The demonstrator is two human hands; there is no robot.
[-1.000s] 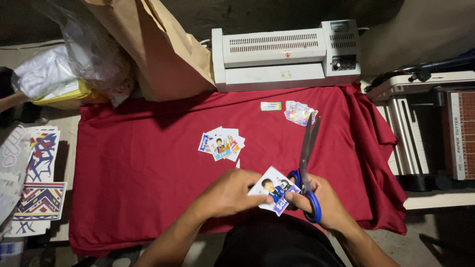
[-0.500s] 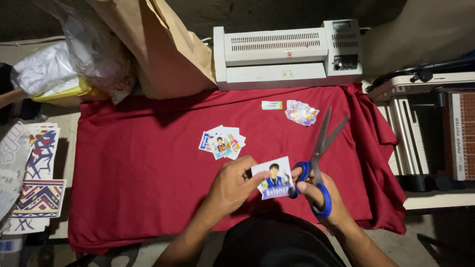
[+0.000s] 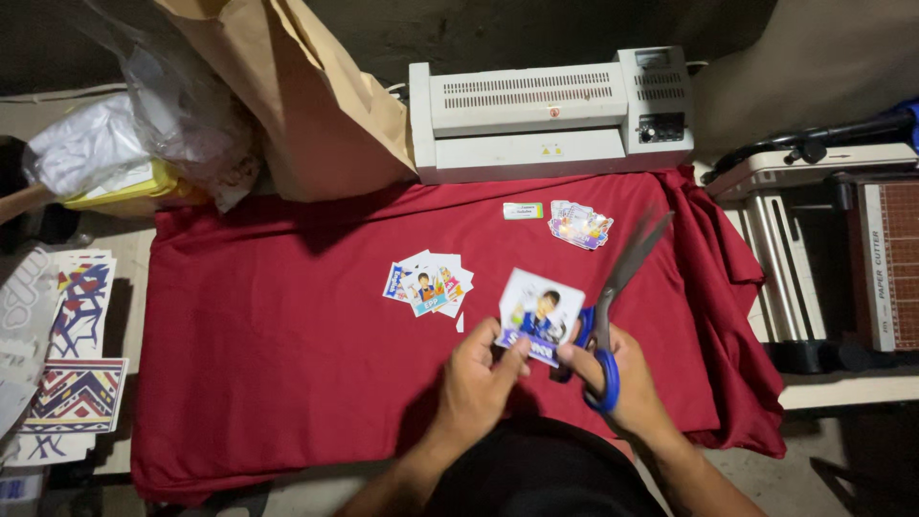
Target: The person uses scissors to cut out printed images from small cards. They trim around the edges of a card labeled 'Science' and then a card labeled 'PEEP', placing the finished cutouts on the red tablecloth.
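My left hand (image 3: 479,375) pinches the lower left corner of a small printed picture card (image 3: 538,314) showing a cartoon figure in blue. My right hand (image 3: 627,380) grips blue-handled scissors (image 3: 613,306), whose blades point up and to the right and look blurred. My right thumb touches the card's lower right edge. Both hands hover over a dark red cloth (image 3: 287,364) covering the table. A small pile of similar cards (image 3: 428,284) lies just left of the held card.
A white laminating machine (image 3: 550,115) sits at the table's back edge. A cut sticker cluster (image 3: 578,225) and a small label (image 3: 523,211) lie before it. Brown paper bag (image 3: 306,105) and plastic bags at back left. Patterned sheets (image 3: 77,383) left; paper cutter (image 3: 862,249) right.
The card has been lifted and turned more upright between my hands. The scissors shifted slightly right, their blades swinging from open to a blurred, nearly closed line.
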